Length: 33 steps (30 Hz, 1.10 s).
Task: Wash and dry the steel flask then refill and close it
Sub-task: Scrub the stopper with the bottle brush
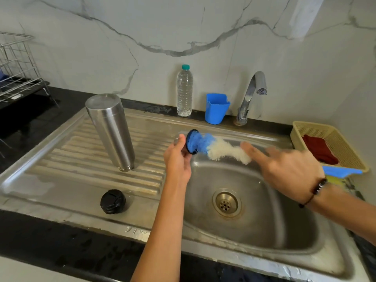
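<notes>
The steel flask (110,131) stands upside down on the ribbed drainboard (67,159), left of the basin. Its black cap (113,201) lies apart on the flat steel near the front edge. My left hand (178,159) grips the handle end of a bottle brush (213,148) with blue and white bristles, held over the basin's left rim. My right hand (284,169) is over the basin with its fingers straight, and the fingertips touch the white bristle end. The right hand is blurred.
A clear plastic water bottle (184,91) and a blue cup (216,108) stand by the wall beside the tap (251,94). A beige basket (329,145) with a red cloth sits right of the sink (254,204). A wire dish rack (18,70) is far left.
</notes>
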Available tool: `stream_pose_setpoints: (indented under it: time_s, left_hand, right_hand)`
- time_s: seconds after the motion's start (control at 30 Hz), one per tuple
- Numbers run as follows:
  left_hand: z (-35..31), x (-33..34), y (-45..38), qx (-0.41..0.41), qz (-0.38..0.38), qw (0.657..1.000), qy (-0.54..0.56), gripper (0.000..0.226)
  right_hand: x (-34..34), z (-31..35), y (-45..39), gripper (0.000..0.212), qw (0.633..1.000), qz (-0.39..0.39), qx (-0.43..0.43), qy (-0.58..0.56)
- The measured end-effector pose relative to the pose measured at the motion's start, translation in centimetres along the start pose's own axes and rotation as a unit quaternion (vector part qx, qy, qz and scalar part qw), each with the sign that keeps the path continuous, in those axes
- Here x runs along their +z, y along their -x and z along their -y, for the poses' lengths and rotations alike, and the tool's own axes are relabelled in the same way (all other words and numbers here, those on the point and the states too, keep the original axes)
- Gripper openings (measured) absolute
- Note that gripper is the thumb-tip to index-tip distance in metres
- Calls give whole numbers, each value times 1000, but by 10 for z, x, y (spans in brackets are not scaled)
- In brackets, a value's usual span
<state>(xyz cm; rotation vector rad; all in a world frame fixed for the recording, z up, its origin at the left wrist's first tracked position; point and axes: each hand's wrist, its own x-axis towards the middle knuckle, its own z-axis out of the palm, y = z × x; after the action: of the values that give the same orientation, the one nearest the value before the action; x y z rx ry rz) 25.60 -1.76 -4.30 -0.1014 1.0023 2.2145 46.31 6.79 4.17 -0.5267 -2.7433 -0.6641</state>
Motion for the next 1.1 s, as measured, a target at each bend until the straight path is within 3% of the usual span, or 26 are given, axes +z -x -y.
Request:
stream_pose_setpoints:
  time_s: [0.03,0.1,0.17,0.2,0.27,0.3,0.33,0.5,0.73,0.83,1.1]
  left_hand:
    - [2,3,1,-10,3,1000,-7,11]
    - [3,5,2,-21,8,1000,4,19]
    - [1,5,1,-15,26,998,47,26]
    - [1,5,0,-9,36,997,69,24]
    - [1,4,1,1,49,994,98,10]
    - [1,3,1,6,49,993,104,7]
    - [2,0,0,13,42,994,105,6]
    - [-1,-25,-14,57,-8,991,118,28]
    - [-5,-26,-14,32,49,995,84,10]
    - [-3,-24,-11,17,71,992,99,39]
    - [-1,-7,-4,-8,81,990,117,20]
  right_hand:
    - [3,-4,-1,48,998,-52,-25,18]
    - [-6,-3,-10,52,998,-43,-32,39]
    - [-12,3,-19,44,994,88,53,-45]
    - [-7,4,-20,39,966,152,107,-179]
    - [4,4,-19,30,833,245,204,-453]
    - [9,5,-17,27,795,253,217,-507]
    - [12,5,-13,27,792,248,216,-514]
    - [4,-7,4,32,867,214,159,-421]
    - [-10,-13,10,43,901,91,198,-375]
    - [-6,7,4,54,918,47,190,-345]
    - [-1,70,-1,59,920,110,233,-296]
